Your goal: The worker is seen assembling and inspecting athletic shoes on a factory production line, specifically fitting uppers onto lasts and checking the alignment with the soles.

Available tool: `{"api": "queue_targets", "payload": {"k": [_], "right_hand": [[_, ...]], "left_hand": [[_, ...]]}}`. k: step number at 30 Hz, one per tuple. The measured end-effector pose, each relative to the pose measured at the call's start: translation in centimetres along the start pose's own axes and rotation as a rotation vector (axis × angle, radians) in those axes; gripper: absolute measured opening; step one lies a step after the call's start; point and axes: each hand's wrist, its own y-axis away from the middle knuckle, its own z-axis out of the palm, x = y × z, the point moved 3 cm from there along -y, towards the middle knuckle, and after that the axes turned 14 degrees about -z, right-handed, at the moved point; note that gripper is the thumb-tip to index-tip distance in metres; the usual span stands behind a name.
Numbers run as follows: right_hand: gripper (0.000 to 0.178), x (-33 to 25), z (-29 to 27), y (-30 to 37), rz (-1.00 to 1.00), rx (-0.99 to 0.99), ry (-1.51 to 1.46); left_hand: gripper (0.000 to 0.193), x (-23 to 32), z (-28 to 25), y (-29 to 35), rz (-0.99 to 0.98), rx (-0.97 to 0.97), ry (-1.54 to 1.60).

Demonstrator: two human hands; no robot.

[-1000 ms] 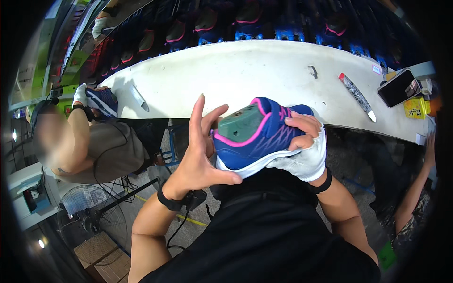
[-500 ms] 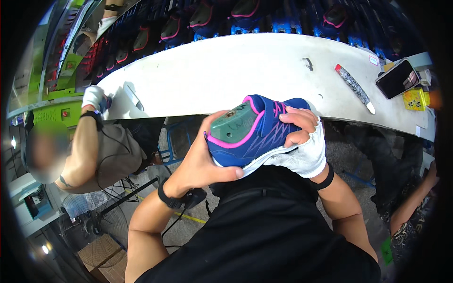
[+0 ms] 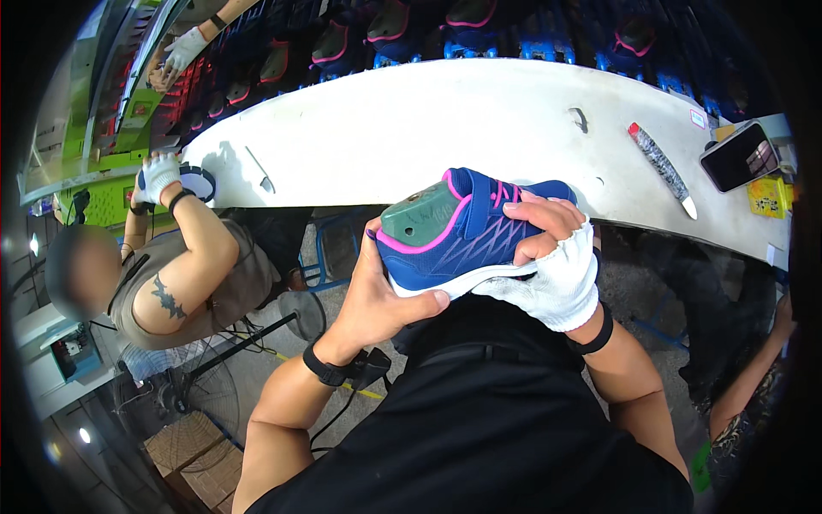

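Both my hands hold a blue sneaker (image 3: 475,227) with pink trim, pink laces and a white sole, in front of the table's near edge. A green shoe last (image 3: 421,216) fills its opening. My bare left hand (image 3: 377,295) grips the heel end, thumb along the sole and fingers behind the heel. My right hand (image 3: 556,265), in a white glove with bare fingertips, wraps the toe end, fingers over the laces. The toe points right, and the shoe's side faces me.
On the white table (image 3: 360,137) lie a pen-like tool with wrapped handle (image 3: 659,163), a phone (image 3: 739,157), a yellow packet (image 3: 768,197) and a thin tool (image 3: 260,171). More shoes (image 3: 387,26) stand on a rack beyond. A co-worker (image 3: 188,265) sits at left; another person's arm (image 3: 753,377) shows at right.
The shoe has turned slightly in my hands, showing more of its side and sole edge. At left, the co-worker's gloved hand has risen off the table, and a dark-rimmed ring shape now shows there.
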Motion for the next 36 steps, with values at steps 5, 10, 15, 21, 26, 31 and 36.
{"api": "queue_targets", "payload": {"k": [5, 10, 15, 21, 26, 31, 36], "right_hand": [[0.053, 0.0, 0.0, -0.1, -0.001, 0.023, -0.026], [0.053, 0.4, -0.6, 0.0, -0.028, 0.016, -0.033], [0.053, 1.4, -1.6, 0.4, -0.064, 0.026, -0.097], [0.09, 3.0, -3.2, 0.5, 0.023, -0.02, -0.296], [0.136, 4.8, -4.1, -1.6, 0.043, -0.378, -0.158], [0.117, 4.8, -3.5, -4.2, 0.145, -0.469, -0.275], [0.13, 3.2, -3.6, -5.8, 0.181, -0.548, -0.242]], "left_hand": [[0.106, -0.6, 0.4, 0.1, 0.05, 0.045, 0.006], [0.116, 0.0, -0.5, 0.1, 0.106, -0.014, -0.085], [0.137, 0.5, -1.5, -1.6, -0.089, -0.468, 0.014], [0.102, 2.3, 0.5, -0.9, -0.097, -0.393, 0.036], [0.095, 2.9, 1.6, -0.4, -0.055, -0.339, -0.047], [0.089, 2.7, 1.7, -0.4, -0.021, -0.315, -0.058], [0.088, 2.1, 1.9, -0.4, 0.05, -0.331, -0.117]]}}
